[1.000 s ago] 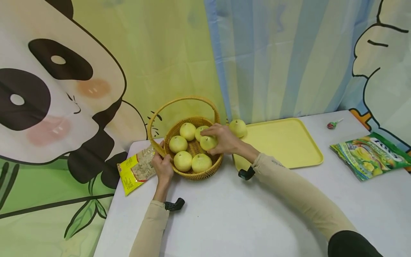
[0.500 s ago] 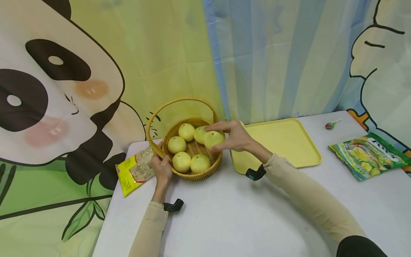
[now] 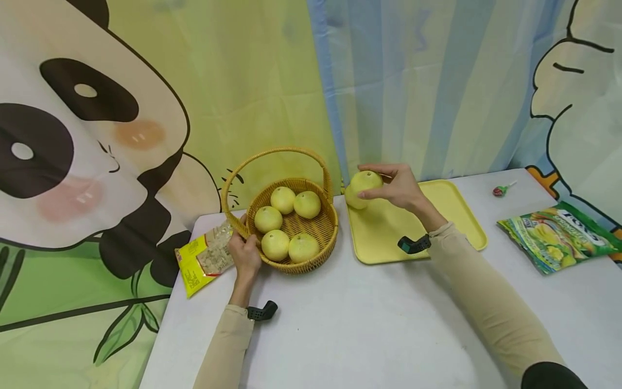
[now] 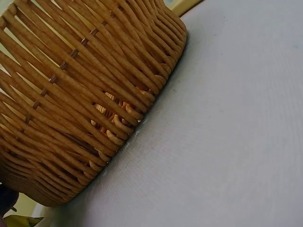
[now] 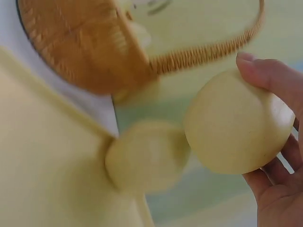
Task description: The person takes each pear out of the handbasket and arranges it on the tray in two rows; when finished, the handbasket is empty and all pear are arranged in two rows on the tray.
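My left hand grips the left side of a wicker basket near the foot of its tall arched handle. Several round pale yellow-green fruits lie inside the basket. Close up in the left wrist view, the basket's woven wall stands on the white table, and the hand's grip is out of sight. My right hand holds another such fruit between thumb and fingers, over the left end of a yellow tray. Right beside and partly behind it, one more fruit sits at the tray's corner.
A yellow bag of pale dried food lies left of the basket, partly behind the left hand. At the right are a green snack bag and a lollipop. A printed curtain hangs behind the table's back edge.
My right hand has lifted a fruit out of the basket and carried it right, over the tray's left end. The left hand has stayed at the basket.
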Action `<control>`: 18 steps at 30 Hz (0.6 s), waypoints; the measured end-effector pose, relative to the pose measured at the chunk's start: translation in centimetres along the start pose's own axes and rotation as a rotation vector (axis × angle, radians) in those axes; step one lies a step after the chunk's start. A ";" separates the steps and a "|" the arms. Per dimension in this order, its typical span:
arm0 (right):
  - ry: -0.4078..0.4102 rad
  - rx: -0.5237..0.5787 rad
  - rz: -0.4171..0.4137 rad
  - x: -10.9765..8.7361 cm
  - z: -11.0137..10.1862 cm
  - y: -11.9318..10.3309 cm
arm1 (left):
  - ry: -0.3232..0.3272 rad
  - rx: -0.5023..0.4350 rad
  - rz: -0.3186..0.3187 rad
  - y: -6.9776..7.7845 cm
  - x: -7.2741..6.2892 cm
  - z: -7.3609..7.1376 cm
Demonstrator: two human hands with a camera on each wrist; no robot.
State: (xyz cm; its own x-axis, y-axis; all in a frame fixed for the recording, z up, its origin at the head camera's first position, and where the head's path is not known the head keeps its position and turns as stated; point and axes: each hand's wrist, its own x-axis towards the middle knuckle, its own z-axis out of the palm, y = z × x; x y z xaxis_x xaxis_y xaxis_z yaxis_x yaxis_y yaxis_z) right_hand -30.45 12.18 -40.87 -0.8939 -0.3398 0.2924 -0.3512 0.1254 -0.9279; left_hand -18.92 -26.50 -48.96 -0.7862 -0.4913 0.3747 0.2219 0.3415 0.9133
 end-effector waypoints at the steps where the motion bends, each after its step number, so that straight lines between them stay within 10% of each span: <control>1: 0.014 -0.007 0.021 0.0 -0.5 0.3 | 0.001 0.000 0.001 0.0 0.0 0.0; 18: 0.051 -0.120 0.187 0.4 -3.9 5.5 | -0.016 -0.002 0.046 -0.3 0.1 -0.3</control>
State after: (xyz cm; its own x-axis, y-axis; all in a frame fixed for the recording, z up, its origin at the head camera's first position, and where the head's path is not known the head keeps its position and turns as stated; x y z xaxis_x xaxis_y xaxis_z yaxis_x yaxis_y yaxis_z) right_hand -33.79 16.37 -44.92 -0.9584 -0.2530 0.1319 -0.2059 0.2933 -0.9336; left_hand -18.85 -26.84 -49.12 -0.7845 -0.4622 0.4135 0.2591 0.3616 0.8956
